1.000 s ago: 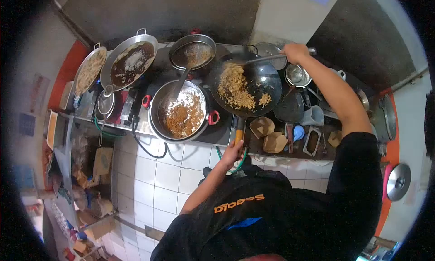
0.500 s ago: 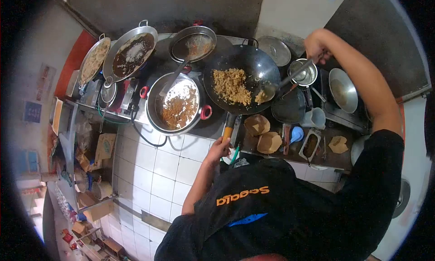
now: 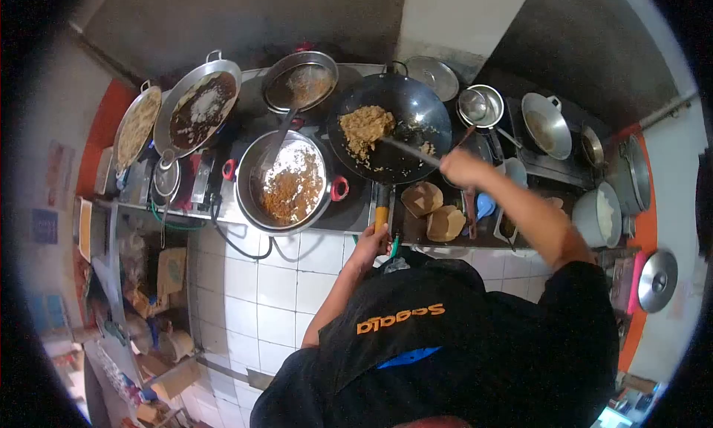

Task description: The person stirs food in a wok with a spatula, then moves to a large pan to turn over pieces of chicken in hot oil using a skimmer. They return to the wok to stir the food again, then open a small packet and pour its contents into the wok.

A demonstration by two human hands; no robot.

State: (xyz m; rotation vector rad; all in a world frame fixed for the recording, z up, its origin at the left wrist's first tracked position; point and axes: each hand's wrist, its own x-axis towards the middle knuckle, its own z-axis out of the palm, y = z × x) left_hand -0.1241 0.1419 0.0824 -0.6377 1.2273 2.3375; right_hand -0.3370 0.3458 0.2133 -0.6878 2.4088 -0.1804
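Food [image 3: 364,131] lay heaped in the left side of the wok [image 3: 416,157], toward the worktop's back edge, with loose grains scattered to its right. Half a second earlier it had spread wider and flatter across the left and middle of the wok.

The right hand [image 3: 462,168] had come down and inward from beyond the saucepan [image 3: 492,116], and now sat just beyond the wok's right rim. Its fingers were closed around the spatula [image 3: 412,152], whose tip had moved from the wok's right side to the heap; the blade could not be made out. The left hand [image 3: 371,247] stayed clamped around the wok handle [image 3: 382,209], which pointed past the worktop's front edge.

The steel pot [image 3: 255,183], with brown crumbs [image 3: 291,196] inside, remained left of the wok near the front edge. The lid [image 3: 433,75] still lay by the back edge, and two brown pieces [image 3: 445,224] sat near the front edge, right of the handle.

Orange lettering [image 3: 401,318] on the black shirt [image 3: 475,354] seemed to read "Sagala", above a blue mark [image 3: 410,357]. Writing on the blue wall sheet [image 3: 44,226] was too small to read.
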